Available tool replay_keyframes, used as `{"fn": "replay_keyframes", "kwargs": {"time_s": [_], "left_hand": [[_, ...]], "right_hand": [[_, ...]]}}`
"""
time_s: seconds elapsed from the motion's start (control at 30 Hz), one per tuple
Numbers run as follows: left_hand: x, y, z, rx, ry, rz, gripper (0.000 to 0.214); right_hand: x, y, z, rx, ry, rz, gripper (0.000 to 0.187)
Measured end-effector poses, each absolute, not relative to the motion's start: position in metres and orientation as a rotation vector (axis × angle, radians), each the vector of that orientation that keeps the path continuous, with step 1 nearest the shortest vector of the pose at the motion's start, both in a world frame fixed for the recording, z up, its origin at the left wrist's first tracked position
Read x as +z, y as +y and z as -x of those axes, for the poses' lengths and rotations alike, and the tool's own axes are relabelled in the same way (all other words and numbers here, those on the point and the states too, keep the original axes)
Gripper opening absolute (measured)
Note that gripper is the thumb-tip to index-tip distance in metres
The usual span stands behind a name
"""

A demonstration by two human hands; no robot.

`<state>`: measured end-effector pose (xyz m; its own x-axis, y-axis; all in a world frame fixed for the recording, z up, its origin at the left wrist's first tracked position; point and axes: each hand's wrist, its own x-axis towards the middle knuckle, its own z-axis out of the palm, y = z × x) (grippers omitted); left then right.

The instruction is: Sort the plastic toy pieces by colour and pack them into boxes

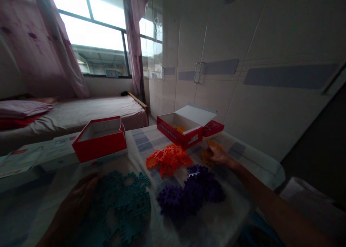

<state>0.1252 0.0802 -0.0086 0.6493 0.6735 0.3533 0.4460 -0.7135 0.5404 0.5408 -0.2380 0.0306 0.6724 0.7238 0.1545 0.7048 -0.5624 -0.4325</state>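
My left hand (79,194) rests at the left edge of a heap of teal toothed plastic pieces (132,200), its fingers stretched out in dim light. Across the table, my right hand (219,156) is closed on a yellow toothed plastic piece (207,157), with more yellow around the fingers. Between the hands lie a pile of orange pieces (169,158) and, nearer to me, a pile of dark purple pieces (186,193). Behind the orange pile stands a red box (191,138) with its lid up and some yellow pieces (178,129) inside.
An open red box (101,149) with white inner walls stands at the left. White printed sheets or boxes (35,155) lie beyond my left hand. The table (259,160) has a checked cover and a rounded right corner. A bed (100,108) and a wardrobe (186,52) stand behind.
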Motion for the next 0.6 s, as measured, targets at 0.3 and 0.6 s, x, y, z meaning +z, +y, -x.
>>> {"fn": "replay_keyframes", "kwargs": {"time_s": [0.3, 0.6], "left_hand": [[0.001, 0.072, -0.129, 0.679, 1.009, -2.405, 0.06], [-0.026, 0.095, -0.117, 0.774, 0.817, -2.618, 0.047]], "right_hand": [[0.092, -0.218, -0.534, 0.074, -0.86, 1.874, 0.036], [0.14, -0.147, -0.564, -0.324, -0.688, 2.096, 0.037]]}}
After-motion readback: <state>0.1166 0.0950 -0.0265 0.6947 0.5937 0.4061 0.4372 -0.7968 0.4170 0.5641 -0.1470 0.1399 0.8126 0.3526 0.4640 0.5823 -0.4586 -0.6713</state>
